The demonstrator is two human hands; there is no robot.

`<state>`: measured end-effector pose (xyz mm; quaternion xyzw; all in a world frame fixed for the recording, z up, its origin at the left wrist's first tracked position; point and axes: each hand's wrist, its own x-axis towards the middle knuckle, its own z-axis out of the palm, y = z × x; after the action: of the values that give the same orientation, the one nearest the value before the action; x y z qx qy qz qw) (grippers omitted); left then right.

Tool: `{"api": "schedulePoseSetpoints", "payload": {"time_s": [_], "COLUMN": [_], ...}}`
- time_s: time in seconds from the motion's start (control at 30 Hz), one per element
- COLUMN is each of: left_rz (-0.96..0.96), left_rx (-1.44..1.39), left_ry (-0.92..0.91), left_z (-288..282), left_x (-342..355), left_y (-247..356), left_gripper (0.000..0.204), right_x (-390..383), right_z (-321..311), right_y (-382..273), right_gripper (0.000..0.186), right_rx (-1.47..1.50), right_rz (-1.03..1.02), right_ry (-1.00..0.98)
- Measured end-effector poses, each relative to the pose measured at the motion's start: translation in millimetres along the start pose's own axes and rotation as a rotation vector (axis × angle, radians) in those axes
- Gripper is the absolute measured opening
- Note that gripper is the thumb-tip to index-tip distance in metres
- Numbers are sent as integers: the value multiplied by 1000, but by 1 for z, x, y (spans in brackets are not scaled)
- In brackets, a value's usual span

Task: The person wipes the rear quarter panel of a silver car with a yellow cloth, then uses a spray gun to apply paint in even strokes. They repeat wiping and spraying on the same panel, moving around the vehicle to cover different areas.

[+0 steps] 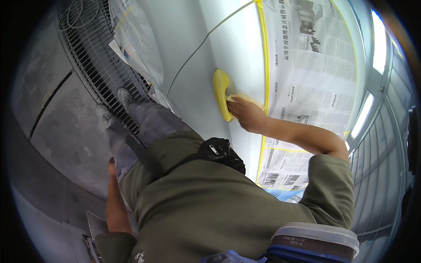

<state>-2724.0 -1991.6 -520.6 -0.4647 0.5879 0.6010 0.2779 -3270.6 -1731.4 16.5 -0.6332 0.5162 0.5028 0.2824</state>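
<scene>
Right hand [247,116] on pale yellow cloth [245,100], against grey-white car door panel [188,85], fingertips at yellow-wrapped door handle [221,85].

Right fingers bent, closed over cloth, which lies bunched between hand and panel, just behind handle; bent arm reaches across, likely so palm can bear flat. Left hand [112,166] hangs low at the side, well apart from panel; nothing visible in it, too small to tell how far open. Handle wrap presumably keeps the handle covered; newspaper sheets [315,83], edged with yellow masking tape [266,61], seem placed to shield the window area. Thin cord [201,41] crosses in front of panel; floor grating [94,55] underfoot.
</scene>
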Motion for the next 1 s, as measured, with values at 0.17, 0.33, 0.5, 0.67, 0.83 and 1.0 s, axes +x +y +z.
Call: {"api": "schedulePoseSetpoints", "payload": {"time_s": [0.17, 0.33, 0.5, 0.67, 0.83, 1.0], "left_rz": [51, 64, -15, 484, 301, 464], "left_rx": [81, 46, -196, 478, 272, 828], "left_ry": [9, -1, -37, 123, 10, 19], "left_z": [-17, -29, -44, -110, -174, -220], "left_x": [16, 29, 68, 68, 56, 91], "left_y": [9, -20, -55, -20, 48, 79], "left_gripper": [43, 42, 40, 33, 31, 24], "right_x": [-18, -35, -31, 1, 43, 83], "right_z": [-3, -13, -26, -45, -75, -120], "right_y": [23, 44, 70, 101, 145, 210], "right_gripper": [60, 63, 66, 64, 65, 71], "right_rx": [-104, 117, 89, 181, 287, 355], "right_rz": [55, 46, 177, 165, 467, 915], "right_ry": [181, 97, 133, 361, 482, 563]}}
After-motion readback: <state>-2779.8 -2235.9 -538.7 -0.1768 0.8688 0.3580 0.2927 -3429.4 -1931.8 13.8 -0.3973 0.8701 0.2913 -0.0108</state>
